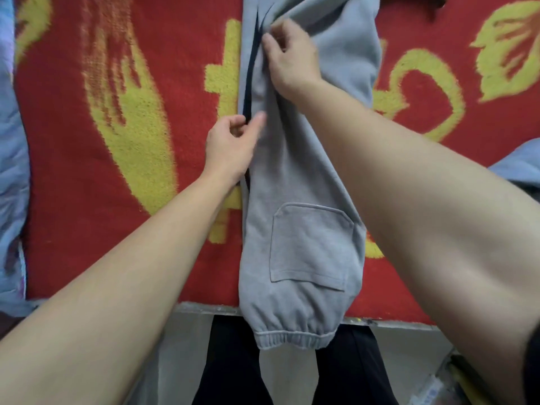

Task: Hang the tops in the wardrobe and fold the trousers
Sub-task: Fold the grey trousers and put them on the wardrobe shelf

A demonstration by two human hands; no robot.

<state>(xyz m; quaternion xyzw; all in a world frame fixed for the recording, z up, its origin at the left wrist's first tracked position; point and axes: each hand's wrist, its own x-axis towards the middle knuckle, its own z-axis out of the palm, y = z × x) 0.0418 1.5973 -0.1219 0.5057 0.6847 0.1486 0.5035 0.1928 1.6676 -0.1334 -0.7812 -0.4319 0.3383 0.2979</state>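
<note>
Grey jogging trousers lie lengthwise on a red and yellow blanket, legs stacked, back pocket up. The elastic waistband hangs over the near edge towards me. A dark stripe runs down the left side seam. My left hand pinches the left edge of the trousers at the stripe. Farther up, my right hand pinches a fold of the grey cloth. The top of the trousers is bunched at the far edge of the view.
A light blue garment lies along the left edge of the blanket, and another blue piece shows at the right. The surface's pale near edge runs below the blanket. My dark trouser legs stand below it.
</note>
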